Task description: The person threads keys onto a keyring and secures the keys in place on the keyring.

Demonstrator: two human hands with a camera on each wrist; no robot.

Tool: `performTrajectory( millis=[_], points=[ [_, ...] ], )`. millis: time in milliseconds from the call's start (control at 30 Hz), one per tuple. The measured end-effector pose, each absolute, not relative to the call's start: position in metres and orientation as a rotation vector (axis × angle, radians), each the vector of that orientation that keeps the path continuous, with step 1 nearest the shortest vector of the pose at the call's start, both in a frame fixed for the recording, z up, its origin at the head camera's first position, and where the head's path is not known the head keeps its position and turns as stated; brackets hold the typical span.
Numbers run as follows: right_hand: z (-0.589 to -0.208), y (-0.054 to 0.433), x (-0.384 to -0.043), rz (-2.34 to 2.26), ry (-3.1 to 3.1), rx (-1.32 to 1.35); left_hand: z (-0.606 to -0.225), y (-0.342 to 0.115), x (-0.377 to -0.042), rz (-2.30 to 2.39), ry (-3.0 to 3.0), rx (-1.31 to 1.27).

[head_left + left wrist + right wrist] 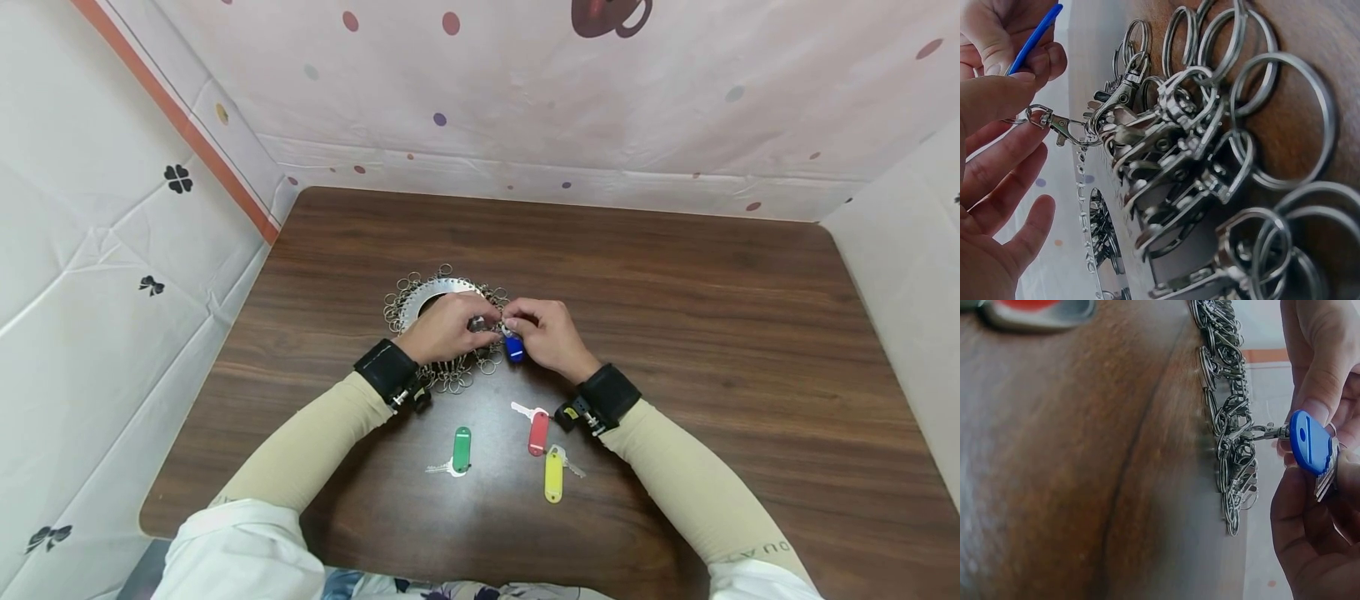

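Observation:
A silver ring-shaped plate (429, 293) fringed with metal swivel clips and split rings lies under and beyond my left hand (448, 327). In the left wrist view, my left thumb and index finger pinch a split ring on one clip (1060, 124); the other fingers spread loosely below. My right hand (551, 337) holds a blue key tag (1311, 442) between thumb and fingers, right beside that clip. A metal key (1327, 474) hangs against the tag. Whether the tag's ring is linked to the split ring is hidden by the fingers.
On the brown wooden table (712, 333), a green tag (462, 450) with its key lies nearer the body. A red tag (538, 434) and a yellow tag (553, 477), each with a key, lie close together near the right wrist. Patterned cloth walls (510, 92) surround the table.

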State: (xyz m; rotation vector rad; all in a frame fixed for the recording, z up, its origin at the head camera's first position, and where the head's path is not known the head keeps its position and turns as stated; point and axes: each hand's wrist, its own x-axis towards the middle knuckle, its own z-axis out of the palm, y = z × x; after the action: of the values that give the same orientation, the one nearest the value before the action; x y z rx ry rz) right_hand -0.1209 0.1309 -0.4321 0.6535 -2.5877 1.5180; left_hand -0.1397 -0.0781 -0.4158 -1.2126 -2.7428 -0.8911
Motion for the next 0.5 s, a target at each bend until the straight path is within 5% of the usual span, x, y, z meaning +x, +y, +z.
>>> performTrajectory(
  millis=[500],
  points=[
    [-0.4306, 0.1308, -0.1202, 1.505, -2.581, 0.648, -0.4162, -0.0782, -0.1403, -0.872, -2.738, -1.215]
  ],
)
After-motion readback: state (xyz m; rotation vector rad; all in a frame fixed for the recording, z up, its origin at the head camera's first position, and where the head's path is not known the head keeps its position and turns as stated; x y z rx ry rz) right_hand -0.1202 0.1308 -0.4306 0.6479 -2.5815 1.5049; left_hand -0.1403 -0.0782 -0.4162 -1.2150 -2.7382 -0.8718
